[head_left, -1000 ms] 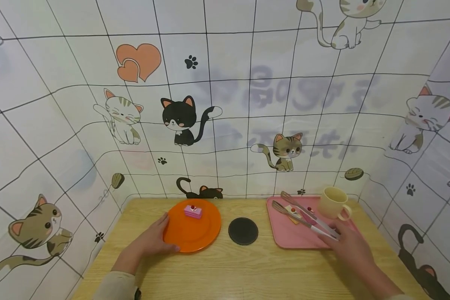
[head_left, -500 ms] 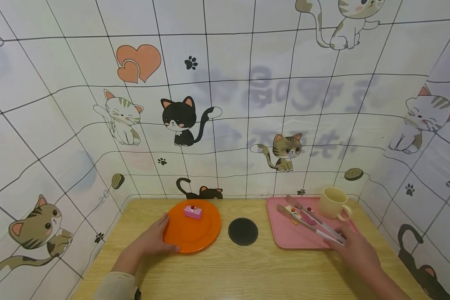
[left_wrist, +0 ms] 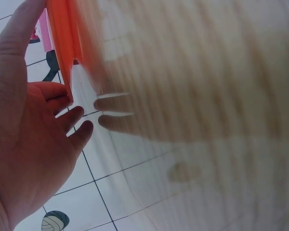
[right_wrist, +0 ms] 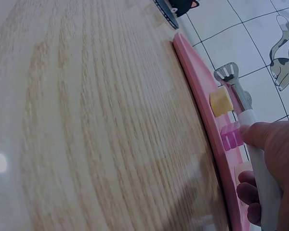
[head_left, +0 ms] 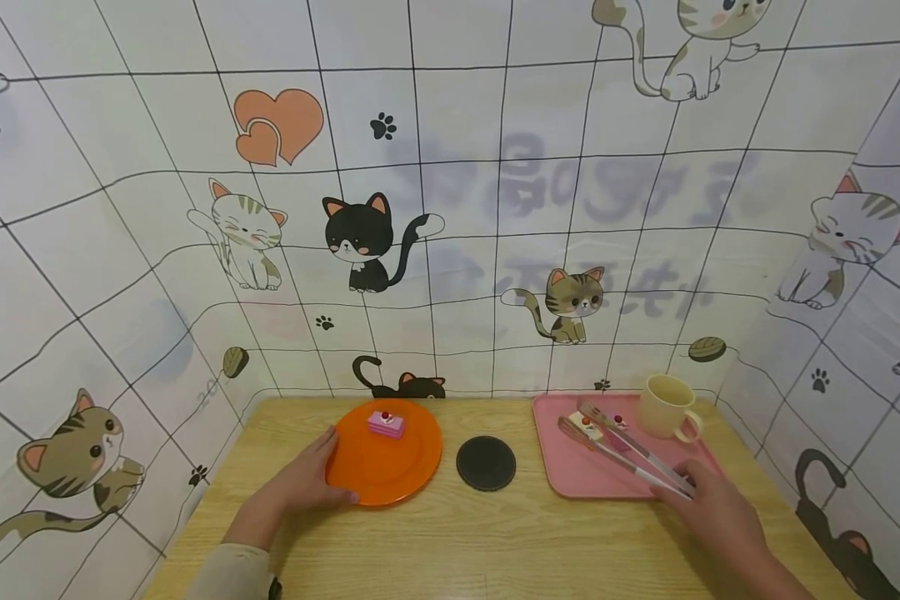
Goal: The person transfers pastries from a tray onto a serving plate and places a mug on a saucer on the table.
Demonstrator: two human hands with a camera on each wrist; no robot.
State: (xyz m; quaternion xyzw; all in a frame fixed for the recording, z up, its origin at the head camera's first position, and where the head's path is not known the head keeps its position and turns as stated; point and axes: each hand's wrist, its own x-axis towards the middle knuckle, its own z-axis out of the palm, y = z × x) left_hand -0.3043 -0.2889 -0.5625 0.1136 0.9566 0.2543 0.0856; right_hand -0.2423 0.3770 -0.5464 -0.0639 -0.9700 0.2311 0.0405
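Observation:
My left hand (head_left: 311,475) holds the left edge of an orange plate (head_left: 401,479), thumb and fingers spread along its rim. On the plate lies a pink toy cake slice (head_left: 386,423) topped with a red berry. My right hand (head_left: 712,504) grips white-handled metal tongs (head_left: 637,468) with fork-like ends, spread a little apart. Their tips reach over a pink tray (head_left: 570,483), on either side of a yellow-and-white cake slice (head_left: 587,425). A second pink slice (head_left: 619,422) lies beside it, partly covered by the tongs. In the right wrist view, the thumb presses the handle (right_wrist: 262,183).
A yellow mug (head_left: 663,407) stands at the tray's back right corner. Between plate and tray lies a round black coaster (head_left: 486,463). The wooden table (head_left: 450,550) meets a cat-print cloth wall (head_left: 465,350) at the back and sides.
My right hand has shifted right and slightly nearer with the tongs, bringing their tips from beyond the yellow slice to around it. My left hand and the plate have stayed still.

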